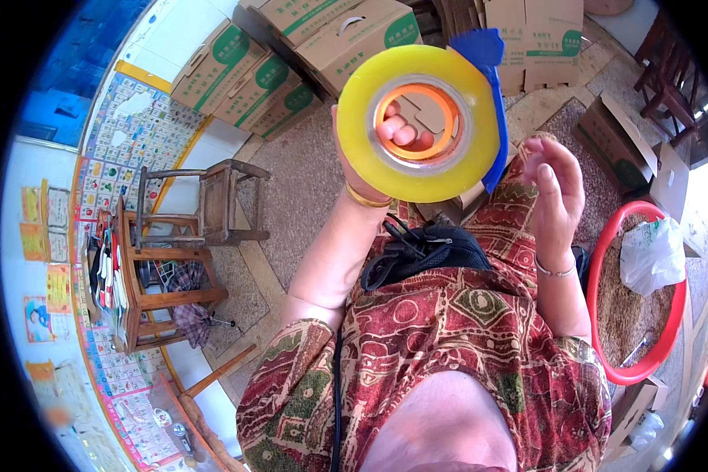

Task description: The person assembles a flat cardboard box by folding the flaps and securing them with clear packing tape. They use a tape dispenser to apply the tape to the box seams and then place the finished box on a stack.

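Note:
My left hand [352,164] is raised in front of me, gripping a tape dispenser [492,102] with a blue body. A large roll of yellowish tape [360,106] sits on it, facing up toward me. Through the roll's orange hub [451,130] some of my left fingertips show; the rest of the grip is hidden behind the roll. To the right of the dispenser, and apart from it, my right hand [557,189] is held up with loosely bent fingers and nothing in it.
Stacked cardboard boxes [346,59] stand ahead, with another box [539,43] beyond the dispenser. On the left are a wooden chair [212,200] and a wooden stand [177,299] beside a poster-covered wall. A red-rimmed round container [596,307] with a white plastic bag [653,256] is at right.

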The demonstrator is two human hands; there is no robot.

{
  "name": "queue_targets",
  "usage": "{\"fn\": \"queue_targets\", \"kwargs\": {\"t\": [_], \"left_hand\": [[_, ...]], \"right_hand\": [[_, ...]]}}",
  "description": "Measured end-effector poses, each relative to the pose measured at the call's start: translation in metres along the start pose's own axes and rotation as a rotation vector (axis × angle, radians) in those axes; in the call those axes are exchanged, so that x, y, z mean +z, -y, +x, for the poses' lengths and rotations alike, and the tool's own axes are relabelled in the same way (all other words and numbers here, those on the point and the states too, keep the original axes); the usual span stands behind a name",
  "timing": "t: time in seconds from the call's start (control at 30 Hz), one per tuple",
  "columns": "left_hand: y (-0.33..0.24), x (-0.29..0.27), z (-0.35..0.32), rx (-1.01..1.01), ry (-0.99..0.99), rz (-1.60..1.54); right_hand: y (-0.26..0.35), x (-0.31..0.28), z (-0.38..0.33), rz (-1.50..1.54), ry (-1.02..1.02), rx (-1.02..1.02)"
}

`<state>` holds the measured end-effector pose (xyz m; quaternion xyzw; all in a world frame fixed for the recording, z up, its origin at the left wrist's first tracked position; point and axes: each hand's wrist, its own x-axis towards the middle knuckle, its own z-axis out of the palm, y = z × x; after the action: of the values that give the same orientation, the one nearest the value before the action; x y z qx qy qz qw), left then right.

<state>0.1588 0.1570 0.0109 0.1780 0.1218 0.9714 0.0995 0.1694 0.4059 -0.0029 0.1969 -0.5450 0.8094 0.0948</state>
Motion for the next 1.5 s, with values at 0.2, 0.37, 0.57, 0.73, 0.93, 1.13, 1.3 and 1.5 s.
{"fn": "queue_targets", "kwargs": {"t": [0.2, 0.37, 0.57, 0.73, 0.93, 1.13, 1.3, 1.5], "left_hand": [[0.009, 0.003, 0.004, -0.023, -0.019, -0.183], [0.028, 0.005, 0.007, 0.401, -0.240, 0.721], [0.020, -0.002, 0.016, 0.120, -0.387, 0.002], [0.026, 0.003, 0.017, 0.051, -0.376, -0.017], [0.029, 0.006, 0.012, -0.030, -0.135, 0.102], [0.028, -0.003, 0.003, -0.113, 0.041, 0.461], [0.018, 0.014, -0.009, -0.331, 0.111, 0.854], [0.018, 0.041, -0.006, -0.509, 0.099, 0.942]], "right_hand": [[-0.016, 0.023, -0.003, 0.374, 0.242, 0.290], [-0.012, 0.042, -0.001, 0.467, 0.253, 0.348], [-0.017, 0.038, 0.008, 0.737, 0.137, 0.528], [-0.030, 0.032, 0.008, 0.820, 0.094, 0.606], [-0.030, 0.032, 0.006, 0.871, 0.044, 0.659], [-0.029, 0.034, -0.001, 0.855, 0.013, 0.588], [-0.048, 0.012, -0.007, 0.912, 0.020, 0.555], [-0.050, 0.007, -0.013, 0.935, -0.134, 0.564]]}}
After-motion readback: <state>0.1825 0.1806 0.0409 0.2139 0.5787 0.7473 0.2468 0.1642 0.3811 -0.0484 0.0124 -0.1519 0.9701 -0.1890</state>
